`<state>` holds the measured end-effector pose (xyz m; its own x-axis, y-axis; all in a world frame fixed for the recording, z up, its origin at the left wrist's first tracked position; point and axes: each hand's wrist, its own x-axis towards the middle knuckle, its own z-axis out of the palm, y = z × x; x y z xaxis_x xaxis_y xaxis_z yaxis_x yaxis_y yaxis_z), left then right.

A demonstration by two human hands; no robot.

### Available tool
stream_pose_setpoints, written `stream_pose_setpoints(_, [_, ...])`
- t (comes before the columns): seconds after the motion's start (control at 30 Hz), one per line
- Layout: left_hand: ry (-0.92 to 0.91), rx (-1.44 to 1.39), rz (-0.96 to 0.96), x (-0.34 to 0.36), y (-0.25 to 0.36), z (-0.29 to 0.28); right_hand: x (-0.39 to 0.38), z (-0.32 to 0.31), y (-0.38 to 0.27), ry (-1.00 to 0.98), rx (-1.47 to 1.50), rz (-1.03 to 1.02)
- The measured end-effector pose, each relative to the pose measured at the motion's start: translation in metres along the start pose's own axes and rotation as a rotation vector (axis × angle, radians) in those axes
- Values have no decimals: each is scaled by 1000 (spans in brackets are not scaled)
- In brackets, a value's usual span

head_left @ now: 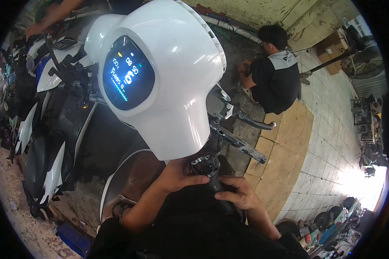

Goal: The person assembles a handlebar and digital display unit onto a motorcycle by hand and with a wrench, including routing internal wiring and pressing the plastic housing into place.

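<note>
My left hand (182, 176) is closed round a dark cylindrical part (205, 165) with a round, partly metallic end facing up. Its thumb lies across the front of the part. From the right, my right hand (238, 192) grips the lower, black tube-like section between thumb and fingers. I cannot make out exactly what kind of part it is. Just beyond my hands stands a scooter's white handlebar cover (177, 86) with a lit oval display (129, 73). A bare handlebar end (242, 146) and a brake lever (253, 121) stick out on its right.
Ahead to the right, a person in a black and white shirt (276, 82) squats by the wall. Brown cardboard (285, 138) covers part of the tiled floor. Other scooters (52, 164) stand close on the left, and a co-worker's arm (52, 19) reaches in there. A fan (363, 58) stands far right.
</note>
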<state>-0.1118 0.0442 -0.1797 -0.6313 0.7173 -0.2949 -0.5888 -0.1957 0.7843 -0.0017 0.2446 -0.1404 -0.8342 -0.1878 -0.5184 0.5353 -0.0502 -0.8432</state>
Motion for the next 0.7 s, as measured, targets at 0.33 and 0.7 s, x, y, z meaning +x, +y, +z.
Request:
stream_pose_setpoints(0.33, [16,308,80,-12,2,3,-4,-3,22,-72,327,78])
stream_pose_setpoints(0.7, [77,500,177,-17,1,12,-14,-1,34,-50,387,133])
